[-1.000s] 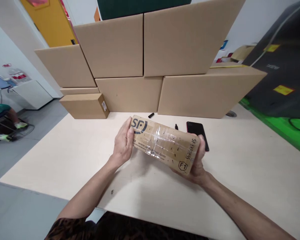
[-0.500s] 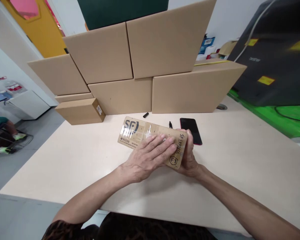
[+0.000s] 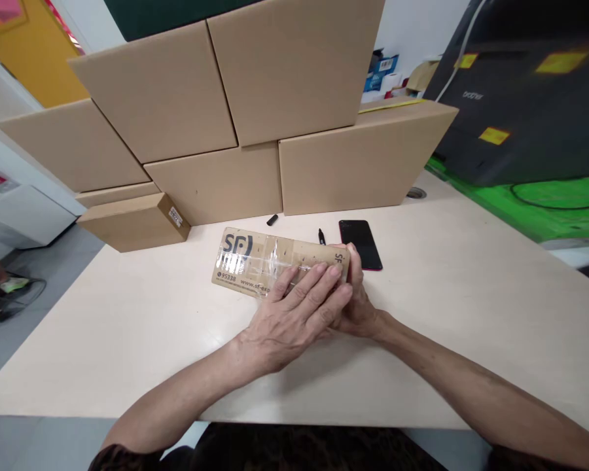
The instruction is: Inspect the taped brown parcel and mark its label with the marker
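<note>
The flattened left hand [image 3: 292,311] half-covers an oblong brown cardboard box [image 3: 256,255], "SF" and "95338" legible leftward; the half-hidden right hand [image 3: 359,297] apparently grips it.

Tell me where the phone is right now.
In the head view, the phone lies on the table, right of centre and just beyond the right hand, with the pen to its left.
</note>
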Tool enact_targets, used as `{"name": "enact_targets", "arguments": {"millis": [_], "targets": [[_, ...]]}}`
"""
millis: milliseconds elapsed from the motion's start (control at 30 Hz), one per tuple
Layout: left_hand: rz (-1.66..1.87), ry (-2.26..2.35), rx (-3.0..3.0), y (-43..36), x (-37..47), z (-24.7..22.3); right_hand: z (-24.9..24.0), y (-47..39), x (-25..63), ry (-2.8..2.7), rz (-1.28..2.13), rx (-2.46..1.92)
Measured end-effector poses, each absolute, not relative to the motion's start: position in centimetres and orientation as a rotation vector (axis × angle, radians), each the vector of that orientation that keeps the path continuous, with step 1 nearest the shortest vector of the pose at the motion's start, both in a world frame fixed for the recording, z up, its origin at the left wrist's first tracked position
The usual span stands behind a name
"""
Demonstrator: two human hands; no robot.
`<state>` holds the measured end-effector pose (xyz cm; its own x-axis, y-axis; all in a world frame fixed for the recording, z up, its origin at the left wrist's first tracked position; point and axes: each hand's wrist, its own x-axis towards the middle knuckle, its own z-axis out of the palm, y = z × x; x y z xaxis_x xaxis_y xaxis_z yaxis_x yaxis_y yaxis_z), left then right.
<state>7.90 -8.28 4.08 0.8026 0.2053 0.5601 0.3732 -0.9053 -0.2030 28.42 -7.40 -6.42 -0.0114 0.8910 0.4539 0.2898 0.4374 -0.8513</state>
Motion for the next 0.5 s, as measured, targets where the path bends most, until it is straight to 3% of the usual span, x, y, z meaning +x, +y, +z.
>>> {"name": "enact_targets", "arguments": {"millis": [233,500], "targets": [[-0.827,-0.452,-2.827,-8.4,9.1,4.9,-6.6,-8.0,28.5,-1.493,0.508,-1.125],[-0.978,-0.245,-2.614,-7.4,8.1,4.9,-5.0,-8.3,28.1,-1.501,0.638,-1.114]]}}
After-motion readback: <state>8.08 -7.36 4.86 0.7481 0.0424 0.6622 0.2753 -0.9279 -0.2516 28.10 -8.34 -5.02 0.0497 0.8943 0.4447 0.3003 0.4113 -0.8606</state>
